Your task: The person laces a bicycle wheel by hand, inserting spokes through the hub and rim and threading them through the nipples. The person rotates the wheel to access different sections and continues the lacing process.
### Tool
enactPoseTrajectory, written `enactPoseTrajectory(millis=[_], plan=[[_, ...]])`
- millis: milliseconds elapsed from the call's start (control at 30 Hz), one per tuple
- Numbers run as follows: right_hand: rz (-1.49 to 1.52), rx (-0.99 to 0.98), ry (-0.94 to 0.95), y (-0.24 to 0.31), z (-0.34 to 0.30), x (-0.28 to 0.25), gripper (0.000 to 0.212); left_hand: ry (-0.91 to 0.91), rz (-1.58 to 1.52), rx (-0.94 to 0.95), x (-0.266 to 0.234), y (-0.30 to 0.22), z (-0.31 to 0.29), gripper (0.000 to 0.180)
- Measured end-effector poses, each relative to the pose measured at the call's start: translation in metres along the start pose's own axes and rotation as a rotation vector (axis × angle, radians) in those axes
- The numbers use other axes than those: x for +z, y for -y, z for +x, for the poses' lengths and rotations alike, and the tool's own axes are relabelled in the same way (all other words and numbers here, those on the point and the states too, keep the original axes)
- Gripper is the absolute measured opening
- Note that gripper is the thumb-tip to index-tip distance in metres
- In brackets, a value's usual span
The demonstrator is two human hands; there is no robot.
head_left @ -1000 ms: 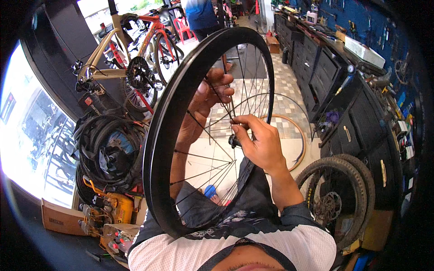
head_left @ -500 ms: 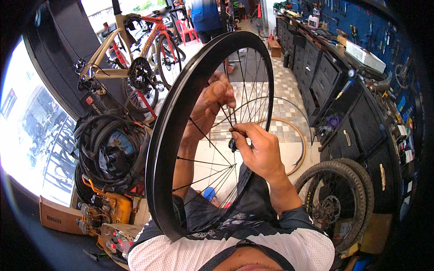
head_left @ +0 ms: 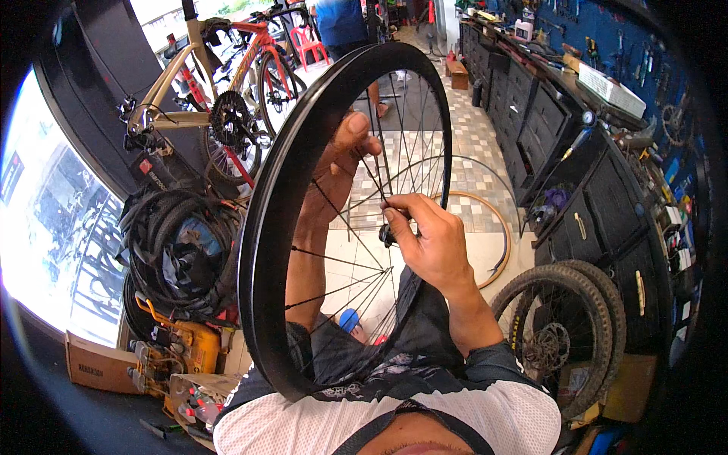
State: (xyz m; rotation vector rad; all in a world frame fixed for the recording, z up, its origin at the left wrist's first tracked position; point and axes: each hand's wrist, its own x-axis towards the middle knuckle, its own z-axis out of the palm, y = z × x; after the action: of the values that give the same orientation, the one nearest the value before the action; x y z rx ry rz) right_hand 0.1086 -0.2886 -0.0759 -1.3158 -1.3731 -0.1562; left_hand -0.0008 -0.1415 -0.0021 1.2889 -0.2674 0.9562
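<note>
A bicycle wheel with a deep black rim point(head_left: 267, 189) stands tilted in front of me, its lower edge against my body. Thin black spokes point(head_left: 343, 211) run from the rim to a small black hub point(head_left: 387, 236). My right hand point(head_left: 434, 241) is closed, pinching a spoke just above the hub between thumb and forefinger. My left hand point(head_left: 345, 148) reaches behind the near side of the rim, with its fingers curled beside the spokes in the upper part of the wheel. The rim partly covers that hand, and what its fingers hold is hidden.
Mountain bike wheels point(head_left: 557, 337) lean at right beside black drawer cabinets point(head_left: 599, 220). A tan-edged tyre point(head_left: 506, 243) lies on the floor ahead. Bundled tyres point(head_left: 178, 250) and a yellow machine point(head_left: 199, 345) stand left. Beyond are bicycles point(head_left: 171, 117) and another person point(head_left: 341, 26).
My left hand has moved up and slightly left, away from the spokes near the hub. The wheel and my right hand have shifted slightly left; the right fingers still pinch the spoke.
</note>
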Motion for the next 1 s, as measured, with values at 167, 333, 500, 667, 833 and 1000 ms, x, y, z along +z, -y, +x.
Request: enactPoseTrajectory(millis=[167,333,500,667,833,1000], plan=[[-0.029,0.011,-0.010,-0.003,-0.002,-0.002,0.012,0.025,0.103,-0.120,0.007,-0.010,-0.003,0.044],[-0.032,0.001,-0.016,-0.003,0.000,-0.001,0.012,-0.084,0.163,-0.027,0.002,-0.002,-0.006,0.037],[-0.045,0.000,0.000,0.001,0.000,0.000,0.012,-0.031,0.116,-0.005,-0.001,-0.003,0.000,0.033],[-0.058,0.006,-0.008,-0.001,0.000,-0.001,0.012,-0.053,0.088,-0.130,0.000,-0.009,-0.010,0.041],[-0.092,-0.008,-0.005,0.002,0.001,-0.002,0.013,-0.033,0.021,-0.027,-0.004,-0.001,-0.002,0.028],[-0.164,-0.041,-0.045,0.008,-0.002,0.007,0.013,-0.062,-0.011,-0.034,0.010,-0.012,0.001,0.024]])
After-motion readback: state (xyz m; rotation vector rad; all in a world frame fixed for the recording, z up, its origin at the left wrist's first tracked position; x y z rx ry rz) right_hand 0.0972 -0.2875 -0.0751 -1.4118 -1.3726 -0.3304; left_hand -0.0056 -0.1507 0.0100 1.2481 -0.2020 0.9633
